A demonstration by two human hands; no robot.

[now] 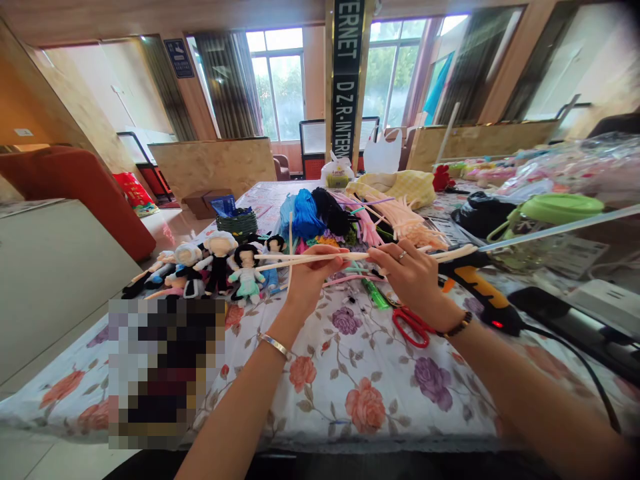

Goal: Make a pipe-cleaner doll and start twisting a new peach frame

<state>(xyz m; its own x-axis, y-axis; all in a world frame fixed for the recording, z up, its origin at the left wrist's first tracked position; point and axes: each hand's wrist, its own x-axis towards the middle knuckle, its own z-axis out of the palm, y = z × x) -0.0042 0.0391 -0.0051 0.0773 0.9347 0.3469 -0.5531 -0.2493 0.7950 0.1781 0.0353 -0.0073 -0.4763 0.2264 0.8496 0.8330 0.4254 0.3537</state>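
Cream pipe cleaners (355, 256) stretch sideways between my two hands above the table, their ends sticking out on both sides. My left hand (311, 272) pinches them between thumb and fingers. My right hand (410, 275), with a ring on it, has its fingers closed around the same strands. Left of my left hand, small pipe-cleaner dolls (220, 257) lie in a row, one in mint green nearest to it. Red-handled scissors (411, 327) rest below my right hand, beside a green object (375, 293). A black and orange glue gun (475, 287) lies to the right.
Bundles of coloured pipe cleaners (305, 213) are heaped behind my hands. A long glue stick (560, 229) slants out behind the glue gun. At right are a green-lidded jar (563, 203) and a power strip (565, 323). A blurred-out patch (167, 373) covers the front left of the flowered tablecloth (320, 393).
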